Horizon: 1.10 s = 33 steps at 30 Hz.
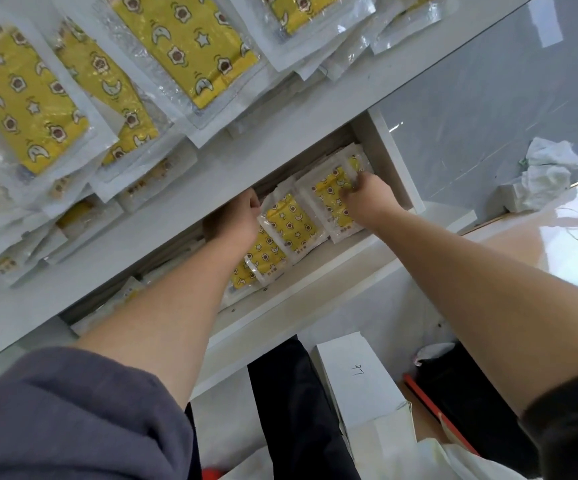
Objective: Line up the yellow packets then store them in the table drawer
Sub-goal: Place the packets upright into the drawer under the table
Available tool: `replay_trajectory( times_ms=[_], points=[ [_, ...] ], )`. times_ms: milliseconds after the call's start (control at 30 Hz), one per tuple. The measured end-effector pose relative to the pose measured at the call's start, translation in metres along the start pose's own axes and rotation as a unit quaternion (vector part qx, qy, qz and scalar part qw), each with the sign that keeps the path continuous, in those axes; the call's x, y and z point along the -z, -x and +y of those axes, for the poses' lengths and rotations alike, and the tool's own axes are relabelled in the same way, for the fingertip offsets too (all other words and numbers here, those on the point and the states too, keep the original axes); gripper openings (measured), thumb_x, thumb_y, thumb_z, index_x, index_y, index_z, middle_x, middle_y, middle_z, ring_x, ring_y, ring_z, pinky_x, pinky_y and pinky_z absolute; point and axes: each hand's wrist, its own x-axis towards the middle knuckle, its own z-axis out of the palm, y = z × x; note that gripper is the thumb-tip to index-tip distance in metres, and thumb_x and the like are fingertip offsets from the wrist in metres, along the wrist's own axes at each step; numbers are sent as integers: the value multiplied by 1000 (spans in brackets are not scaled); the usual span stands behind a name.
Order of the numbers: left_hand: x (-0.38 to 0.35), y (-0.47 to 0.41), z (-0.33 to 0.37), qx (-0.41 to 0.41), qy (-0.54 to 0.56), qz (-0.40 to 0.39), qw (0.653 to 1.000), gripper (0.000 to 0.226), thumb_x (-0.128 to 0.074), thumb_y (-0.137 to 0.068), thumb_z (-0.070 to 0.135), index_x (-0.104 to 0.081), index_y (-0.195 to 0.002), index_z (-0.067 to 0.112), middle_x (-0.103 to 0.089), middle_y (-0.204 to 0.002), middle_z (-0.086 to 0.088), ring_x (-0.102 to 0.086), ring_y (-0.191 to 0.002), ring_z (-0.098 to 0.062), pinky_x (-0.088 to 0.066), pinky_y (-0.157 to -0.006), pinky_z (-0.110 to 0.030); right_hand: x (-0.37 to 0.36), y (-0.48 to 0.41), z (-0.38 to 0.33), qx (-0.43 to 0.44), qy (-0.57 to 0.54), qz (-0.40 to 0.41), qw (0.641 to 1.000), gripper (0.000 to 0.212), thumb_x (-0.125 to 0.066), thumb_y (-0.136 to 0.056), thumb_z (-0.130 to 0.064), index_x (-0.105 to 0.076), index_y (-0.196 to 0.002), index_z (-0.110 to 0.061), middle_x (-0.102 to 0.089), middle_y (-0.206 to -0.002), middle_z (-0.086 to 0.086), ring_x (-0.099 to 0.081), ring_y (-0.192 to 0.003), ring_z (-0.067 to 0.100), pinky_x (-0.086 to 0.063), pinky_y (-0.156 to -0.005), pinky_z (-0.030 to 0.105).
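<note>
So here's where I'm at: the drawer [396, 174] under the table [176, 206] is pulled open and both my arms are reaching down into it. There's a row of packets [291, 225] lying in there, overlapping each other like shingles and running slantwise along the drawer, yellow with the little star and moon print showing through the clear wrap. My right hand [367, 199] is at the far right end of that row, fingers curled down onto the end packet [327, 199], pinching it near its top edge right up by the drawer's side wall. My left hand [235, 220] is at the other side of the visible row, tucked up against the underside of the table edge. The fingers are hidden in there, so honestly I can't tell whether it's gripping anything or just resting. Up on the tabletop there's a big messy heap of yellow packets [183, 53], stacked several deep and fanned out at all angles, some hanging over the front edge just above the drawer. Down by my legs is a white box [360, 372] with a number scribbled on it, and off to the right on the grey floor there's a crumpled cloth [547, 171]. Grey sleeve [73, 410] on my left arm, pushed up past the elbow.
</note>
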Motion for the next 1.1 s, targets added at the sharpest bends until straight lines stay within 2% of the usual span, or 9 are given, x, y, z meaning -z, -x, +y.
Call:
replay_trajectory(
  times_ms=[167,267,333,400,567,767,900,1000,1100],
  points=[
    [6,1,2,1,22,-36,999,10,-46,-99,23,-55,-94,25,-59,-97,1,-54,-86,-20,-33,-58,-26,-14,15,-17,42,0,-43,998,46,-44,-102,-20,-36,-145,-8,-53,-132,10,-49,-95,12,-40,-78,22],
    [11,3,3,-3,29,-52,998,11,-44,-100,24,-54,-105,22,-58,-104,-1,-55,-92,-21,-38,-68,-29,-18,14,-22,29,-9,-10,999,45,-43,-102,-18,-37,-145,-9,-55,-132,12,-59,-101,20,-44,-76,22],
    [15,6,4,3,25,-59,998,21,-42,-101,28,-51,-118,18,-58,-110,-5,-56,-95,-22,-43,-78,-33,-16,8,-20,15,17,35,999,36,-44,-99,-17,-45,-135,-13,-62,-114,9,-61,-94,24,-51,-80,32],
    [19,9,4,13,23,-60,998,19,-40,-101,29,-50,-113,19,-60,-105,-7,-57,-88,-22,-47,-80,-35,-12,5,-15,0,84,84,993,30,-46,-95,-18,-48,-125,-14,-60,-104,7,-59,-99,29,-46,-95,44],
    [28,31,-6,-9,103,-48,994,15,-45,-98,26,-51,-111,22,-56,-100,3,-56,-87,-16,-50,-80,-33,-10,17,-9,0,178,132,975,53,-58,-87,-16,-42,-137,-14,-45,-135,11,-41,-127,32,-32,-107,47],
    [58,76,-20,-69,149,-87,983,12,-49,-94,18,-59,-98,23,-61,-92,7,-59,-81,-14,-51,-69,-29,-20,64,-28,35,134,116,984,35,-49,-91,-16,-51,-126,-14,-54,-122,7,-51,-111,26,-42,-98,44],
    [98,112,-31,-99,160,-84,979,14,-50,-94,16,-63,-97,23,-67,-90,6,-63,-80,-12,-54,-69,-29,-33,108,-54,56,54,96,992,24,-42,-94,-15,-59,-111,-16,-66,-99,-1,-60,-82,17,-52,-66,31],
    [136,132,-47,-106,202,-78,970,18,-49,-94,14,-63,-90,25,-68,-85,8,-63,-75,-16,-56,-73,-37,-42,143,-83,72,-11,112,991,19,-43,-94,-18,-60,-100,-18,-64,-80,-5,-61,-70,15,-53,-62,31],
    [174,145,-65,-99,231,-42,967,20,-49,-94,12,-62,-86,26,-68,-83,6,-62,-67,-14,-55,-68,-35,-51,175,-114,90,-72,135,984,16,-44,-94,-20,-60,-98,-22,-58,-70,-10,-56,-62,10,-48,-58,30]
  ],
)
